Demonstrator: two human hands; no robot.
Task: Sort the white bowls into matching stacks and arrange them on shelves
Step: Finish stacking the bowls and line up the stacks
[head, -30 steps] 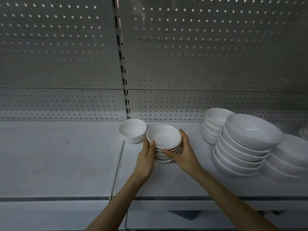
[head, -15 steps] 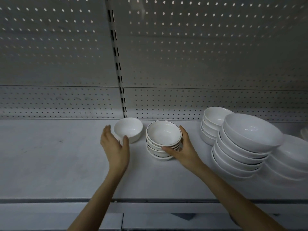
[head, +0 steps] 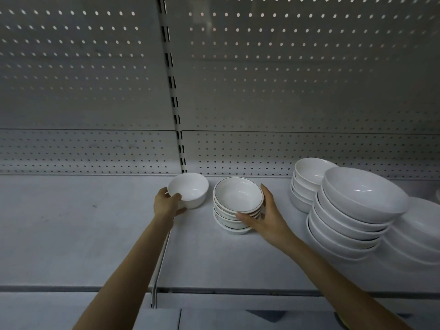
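While the right hand [head: 266, 217] stays wrapped around the stack of rimmed bowls [head: 238, 198], thumb in front and fingers curled round its side, the left hand [head: 166, 206] has left that pile and now grips the single bowl [head: 188, 192] just beside it on the shelf [head: 71, 234], thumb over the near rim. That odd one looks next for sorting. Every bowl whose inside shows is empty, the small stack [head: 307, 179] and big stack [head: 357, 210] at right included.

Lone bowl [head: 189, 192] beside dark-rimmed stack [head: 238, 197] (both upright).
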